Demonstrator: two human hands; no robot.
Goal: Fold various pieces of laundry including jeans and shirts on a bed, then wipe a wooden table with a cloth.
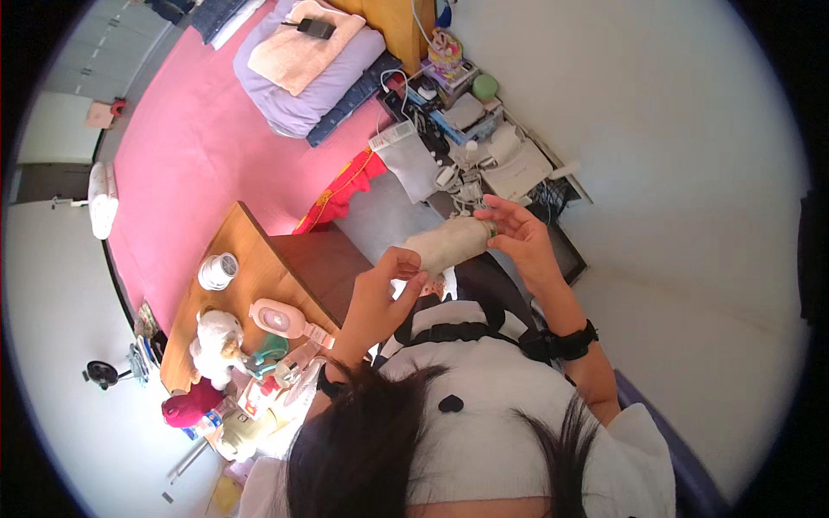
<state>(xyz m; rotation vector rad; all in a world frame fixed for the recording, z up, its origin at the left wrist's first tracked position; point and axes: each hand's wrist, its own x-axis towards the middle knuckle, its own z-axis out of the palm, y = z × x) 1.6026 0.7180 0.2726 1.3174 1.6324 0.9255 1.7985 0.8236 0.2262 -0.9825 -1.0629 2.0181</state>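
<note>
Between my two hands is a pale beige, fuzzy cylindrical item [450, 246], tilted up to the right; its exact kind is unclear. My left hand [388, 285] pinches its lower left end with thumb and fingers. At the other end, where a small greenish patch shows, my right hand [518, 236] holds the rim between thumb and fingertips. The item is above my lap. On the wooden desk [265, 262] to the left stand a white round container [218, 271], a white plush toy [219, 340] and a pink oval device [278, 318].
A bed with a pink sheet [207, 142] lies beyond the desk, carrying a folded purple blanket [285, 103] and a peach towel [304, 52]. Ahead, white cables [463, 188] and boxes crowd a low shelf beside the wall. A green ball [484, 87] sits farther back.
</note>
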